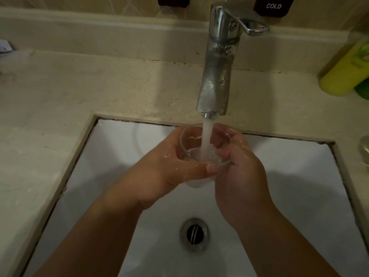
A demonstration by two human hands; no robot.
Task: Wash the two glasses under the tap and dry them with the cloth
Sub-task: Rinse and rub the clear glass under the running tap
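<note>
My forearms come up from the bottom edge, and between them the drain (pixel 194 233) sits in the floor of the white sink (pixel 299 186), its dark slotted opening ringed in metal. Above it I hold one clear glass (pixel 188 140) upright over the basin, right under the tap (pixel 216 76). My left hand (pixel 169 172) wraps the glass from the left, fingers curled round its wall and the thumb lying across the near side by the rim. My right hand (pixel 241 168) is against the right side, fingers bent over the rim, so both hands grip it; both are wet, with drops shining on the skin. A white stream of water (pixel 206 136) falls from the spout straight into the mouth of the glass and churns there, so the glass holds frothy water; I cannot tell how full it is, as my hands cover most of the wall. The sink is set into a pale stone counter (pixel 79 86). At the right, well apart from the glass, a yellow bottle (pixel 347 66) leans on the counter with something green just beside it. On the wall behind the tap a dark tag (pixel 273 6) reads COLD.
</note>
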